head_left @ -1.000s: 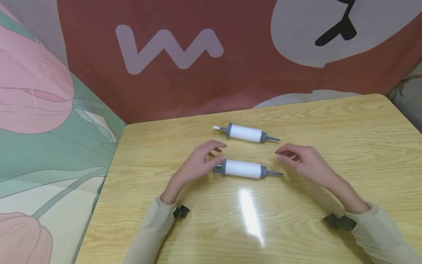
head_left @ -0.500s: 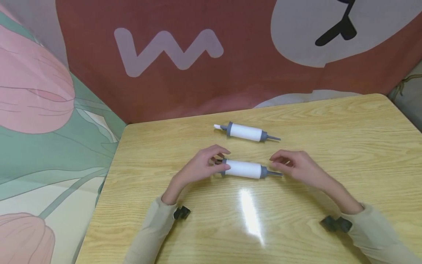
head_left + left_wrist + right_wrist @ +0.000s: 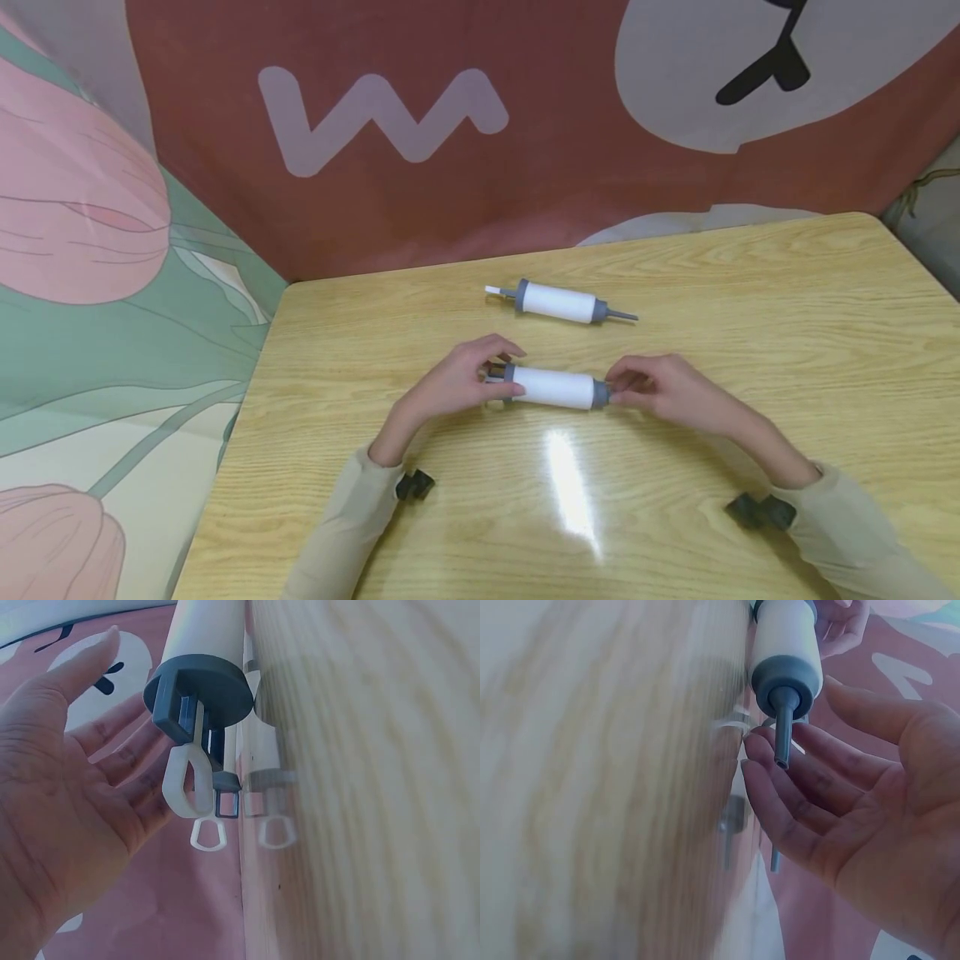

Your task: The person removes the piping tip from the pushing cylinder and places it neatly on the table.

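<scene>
A white balloon pump [image 3: 555, 388] with grey ends lies flat on the wooden table, between both hands. At its handle end, my left hand [image 3: 459, 382] curves loosely around, thumb and fingers spread apart. The left wrist view shows the pump's grey end cap [image 3: 214, 686] and white loop [image 3: 178, 784] beside the palm, ungripped. My right hand [image 3: 667, 393] is at the other end, its fingers around the thin grey nozzle [image 3: 783, 735] without closing on it. In the right wrist view, the thumb is close to the grey collar [image 3: 786, 679]; contact cannot be told.
A second, similar pump [image 3: 558, 302] lies behind the first, roughly parallel, with its nozzle also pointing right. The wooden table [image 3: 337, 517] reaches back to a red printed backdrop [image 3: 450, 208]. A patterned cloth [image 3: 82, 250] hangs at the left.
My right hand has moved left and nearer, from beyond the nozzle to around it. The left hand has shifted slightly right and nearer along the handle end. Both pumps have stayed in place.
</scene>
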Demonstrator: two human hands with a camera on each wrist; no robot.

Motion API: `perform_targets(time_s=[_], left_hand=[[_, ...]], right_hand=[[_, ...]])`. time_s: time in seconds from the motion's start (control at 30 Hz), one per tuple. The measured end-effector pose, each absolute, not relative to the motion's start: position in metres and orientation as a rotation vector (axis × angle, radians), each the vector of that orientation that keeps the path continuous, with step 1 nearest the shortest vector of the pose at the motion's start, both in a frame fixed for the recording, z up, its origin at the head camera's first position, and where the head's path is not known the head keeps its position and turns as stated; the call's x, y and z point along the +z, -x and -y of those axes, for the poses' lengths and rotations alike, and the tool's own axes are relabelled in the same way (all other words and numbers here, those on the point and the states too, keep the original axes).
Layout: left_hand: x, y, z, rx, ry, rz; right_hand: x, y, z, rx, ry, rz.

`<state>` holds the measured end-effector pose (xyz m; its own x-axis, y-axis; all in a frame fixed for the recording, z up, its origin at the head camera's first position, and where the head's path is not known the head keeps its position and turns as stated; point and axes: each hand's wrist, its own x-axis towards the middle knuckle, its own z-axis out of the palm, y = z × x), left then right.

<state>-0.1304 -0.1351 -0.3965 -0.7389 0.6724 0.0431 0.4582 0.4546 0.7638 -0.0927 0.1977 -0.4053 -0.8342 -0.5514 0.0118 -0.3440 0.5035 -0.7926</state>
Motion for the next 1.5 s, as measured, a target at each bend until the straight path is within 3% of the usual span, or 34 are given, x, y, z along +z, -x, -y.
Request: perform_targets(time_s=[0.7,1.5], left_hand=[[-0.399,0.130,0.131,0.980,-1.045,-2.531],[-0.402,0.129,0.131,0.897,-0.912,-2.459]], right_hand=[[-0.406,0.090,-0.190,-1.195,0.725,-2.533],[-0.418,0.088,-0.184,-1.254,0.654,-2.517]])
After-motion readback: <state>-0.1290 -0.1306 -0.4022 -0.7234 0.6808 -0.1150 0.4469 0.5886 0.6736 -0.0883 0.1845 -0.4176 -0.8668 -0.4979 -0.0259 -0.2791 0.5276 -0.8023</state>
